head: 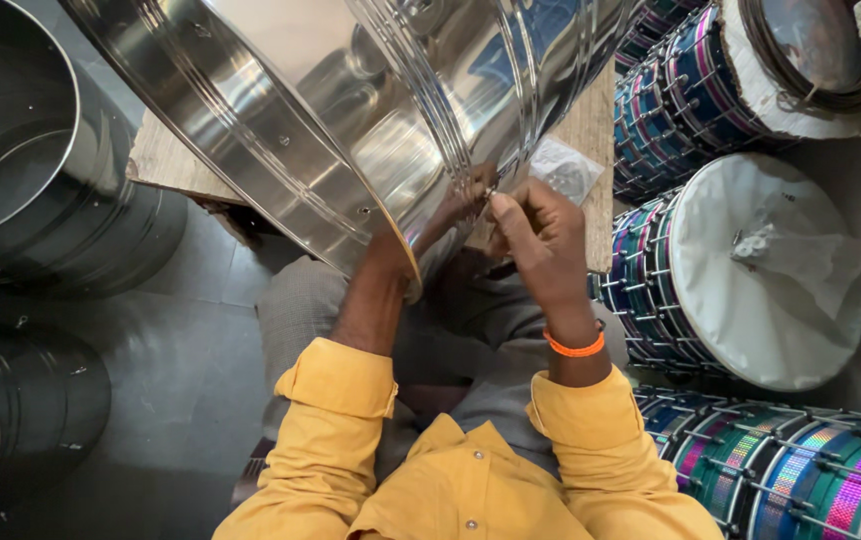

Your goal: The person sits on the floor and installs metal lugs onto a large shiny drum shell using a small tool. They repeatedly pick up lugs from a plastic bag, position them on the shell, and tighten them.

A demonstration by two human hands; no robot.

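A large shiny steel drum shell [350,110] lies tilted across a wooden board [165,160] in front of me. My left hand reaches inside the shell's open rim and is hidden from the wrist [387,262] on. My right hand [540,240] is outside, fingers pinched on a small metal screw [491,192] against the shell's wall. An orange band circles my right wrist, and both yellow sleeves are rolled back.
Two more steel shells stand on the floor at the left, one [20,160] above the other [10,410]. Finished drums with colourful striped sides are stacked at the right, one with a white skin [760,270]. A small clear bag [565,172] lies on the board.
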